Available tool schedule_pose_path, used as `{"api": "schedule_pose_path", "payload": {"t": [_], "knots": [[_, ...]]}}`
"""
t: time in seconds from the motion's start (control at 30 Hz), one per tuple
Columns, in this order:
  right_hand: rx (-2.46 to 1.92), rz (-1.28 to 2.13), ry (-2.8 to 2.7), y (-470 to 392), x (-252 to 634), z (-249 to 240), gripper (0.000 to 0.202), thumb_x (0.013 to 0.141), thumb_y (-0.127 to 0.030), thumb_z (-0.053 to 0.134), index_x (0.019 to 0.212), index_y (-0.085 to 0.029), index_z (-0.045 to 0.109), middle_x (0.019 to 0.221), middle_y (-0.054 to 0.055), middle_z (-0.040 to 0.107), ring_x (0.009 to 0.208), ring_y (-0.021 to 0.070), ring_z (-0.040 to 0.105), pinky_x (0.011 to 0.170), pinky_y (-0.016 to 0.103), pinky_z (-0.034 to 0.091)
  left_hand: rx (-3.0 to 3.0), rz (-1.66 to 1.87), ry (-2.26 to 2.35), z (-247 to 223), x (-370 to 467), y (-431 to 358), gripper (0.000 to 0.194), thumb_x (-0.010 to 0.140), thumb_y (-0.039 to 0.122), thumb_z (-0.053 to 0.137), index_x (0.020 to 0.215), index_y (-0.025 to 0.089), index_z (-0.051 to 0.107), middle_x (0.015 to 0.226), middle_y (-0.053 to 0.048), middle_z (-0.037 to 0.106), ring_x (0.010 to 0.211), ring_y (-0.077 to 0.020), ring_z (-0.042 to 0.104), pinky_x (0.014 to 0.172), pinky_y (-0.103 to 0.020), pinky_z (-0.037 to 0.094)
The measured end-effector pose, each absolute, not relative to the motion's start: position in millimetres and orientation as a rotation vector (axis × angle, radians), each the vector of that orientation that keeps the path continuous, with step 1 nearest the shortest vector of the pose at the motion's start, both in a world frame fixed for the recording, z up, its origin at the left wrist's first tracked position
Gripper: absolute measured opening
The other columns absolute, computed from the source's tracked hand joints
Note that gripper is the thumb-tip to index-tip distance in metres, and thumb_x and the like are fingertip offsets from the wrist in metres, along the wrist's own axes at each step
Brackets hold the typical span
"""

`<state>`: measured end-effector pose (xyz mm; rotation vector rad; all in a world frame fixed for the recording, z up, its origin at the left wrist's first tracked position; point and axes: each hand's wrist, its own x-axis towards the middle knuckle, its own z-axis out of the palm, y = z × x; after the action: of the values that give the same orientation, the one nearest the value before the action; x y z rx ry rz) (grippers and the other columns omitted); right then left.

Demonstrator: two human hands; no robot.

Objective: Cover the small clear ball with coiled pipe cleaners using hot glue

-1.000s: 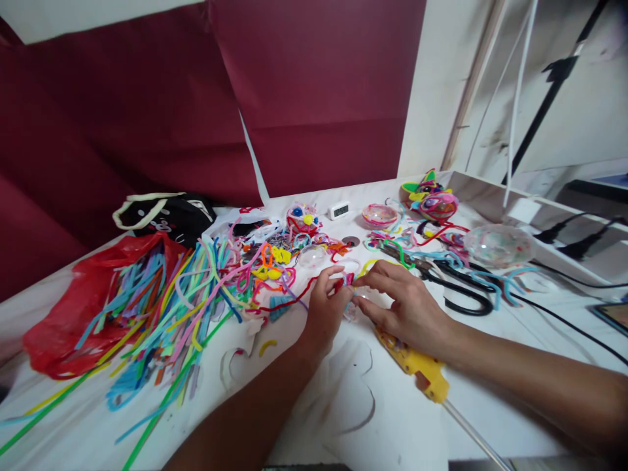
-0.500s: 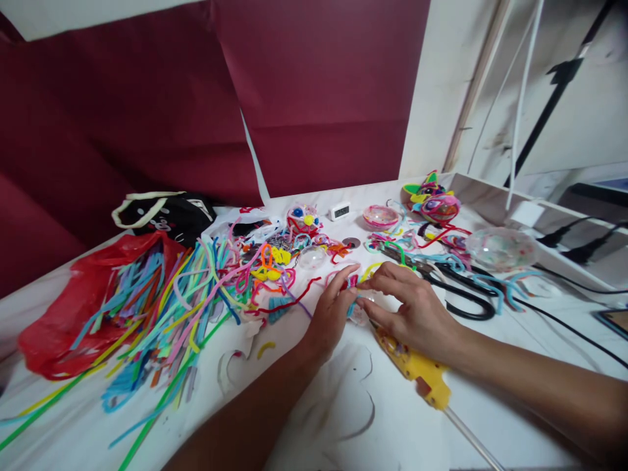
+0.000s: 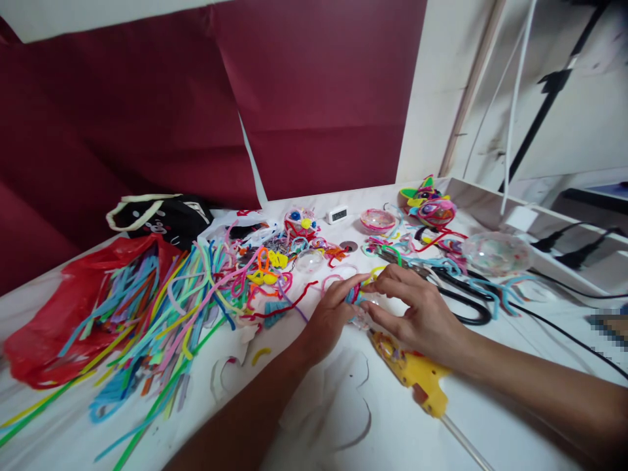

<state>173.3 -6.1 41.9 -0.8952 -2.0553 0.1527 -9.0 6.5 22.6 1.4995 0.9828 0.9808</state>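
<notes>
1. Nearest on the right, a yellow plastic glue gun (image 3: pixel 417 378) lies on the white marbled worktop (image 3: pixel 53 439), a clear stick (image 3: pixel 466 441) at its rear (neither hand appears to hold it).
2. Beyond its tip, the left hand (image 3: pixel 330 324) has its grip closed on a small fuzzy blue-and-red bundle (image 3: pixel 352 294), centred between both hands.
3. The right hand (image 3: pixel 417 307) curves in, thumb and forefinger parted, tips at the bundle; whether they pinch it, I cannot tell.
4. The step in hand looks like fine shaping or pressing; the next move probably calls for a steady left pinch and small right-fingertip adjustments.
5. Farther right lie black-handled metal scissors (image 3: pixel 468 319); farther still stands a white digital timer (image 3: pixel 337 214).
</notes>
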Motion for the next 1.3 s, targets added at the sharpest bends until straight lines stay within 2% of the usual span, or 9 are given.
{"api": "schedule_pose_path", "payload": {"t": [0.1,0.23,0.37,0.53,0.73,1.07,1.3], "knots": [[-0.898,0.166,-2.049,-6.5,174.4,42.4,0.01,0.087,-0.02,0.063,0.094,-0.015,0.068,0.081,0.005,0.06,0.076,0.019,0.057,0.069,0.035,0.047,1.588,0.999,0.961,27.0,-7.9,5.5,0.054,0.073,0.016,0.054,0.124,0.028,0.065,0.129,-0.004,0.061,0.125,-0.0252,0.05,0.109,-0.035,0.037],[-0.919,0.172,-2.041,-7.0,176.0,41.2,0.011,0.087,-0.021,0.063,0.096,-0.017,0.068,0.081,0.006,0.06,0.075,0.0189,0.057,0.068,0.035,0.047,1.672,0.975,0.938,26.6,-8.3,5.6,0.05,0.077,0.018,0.055,0.125,0.026,0.065,0.132,-0.004,0.059,0.129,-0.0247,0.048,0.112,-0.034,0.032],[-0.947,0.177,-2.041,-7.2,177.3,40.6,0.012,0.087,-0.023,0.063,0.097,-0.019,0.069,0.081,0.005,0.06,0.074,0.0191,0.058,0.068,0.036,0.048,1.709,0.97,0.927,20.9,-9.5,7.7,0.048,0.08,0.021,0.056,0.127,0.026,0.063,0.132,-0.005,0.06,0.128,-0.0252,0.049,0.111,-0.037,0.034],[-0.939,0.189,-2.057,-7.2,178.1,41.5,0.015,0.088,-0.023,0.062,0.098,-0.016,0.07,0.082,0.007,0.061,0.075,0.0199,0.058,0.069,0.037,0.048,1.752,0.972,0.943,15.0,-9.7,9.9,0.046,0.082,0.024,0.056,0.128,0.025,0.06,0.13,-0.006,0.061,0.125,-0.0247,0.051,0.109,-0.037,0.036],[-0.931,0.199,-2.073,-7.2,177.9,43.0,0.016,0.088,-0.021,0.062,0.1,-0.014,0.07,0.083,0.008,0.062,0.076,0.0202,0.059,0.071,0.038,0.047,1.829,0.991,0.958,16.2,-9.8,9.5,0.045,0.084,0.023,0.054,0.129,0.022,0.06,0.13,-0.007,0.059,0.126,-0.023,0.05,0.11,-0.035,0.034],[-0.892,0.132,-2.099,-1.4,174.6,51.9,0.014,0.09,-0.021,0.061,0.1,-0.015,0.069,0.083,0.007,0.061,0.078,0.0202,0.057,0.071,0.037,0.043,1.951,1.093,0.932,24.2,-15.4,9.9,0.041,0.088,0.021,0.055,0.129,0.025,0.058,0.127,-0.006,0.058,0.123,-0.0212,0.051,0.108,-0.032,0.036],[-0.823,0.088,-2.114,5.4,168.3,62.1,0.015,0.087,-0.018,0.064,0.099,-0.013,0.071,0.081,0.007,0.059,0.078,0.0205,0.055,0.07,0.036,0.041,2.055,1.184,0.91,28.4,-21.8,12.3,0.039,0.09,0.021,0.055,0.128,0.025,0.057,0.128,-0.006,0.055,0.123,-0.0216,0.051,0.108,-0.034,0.037]]}}
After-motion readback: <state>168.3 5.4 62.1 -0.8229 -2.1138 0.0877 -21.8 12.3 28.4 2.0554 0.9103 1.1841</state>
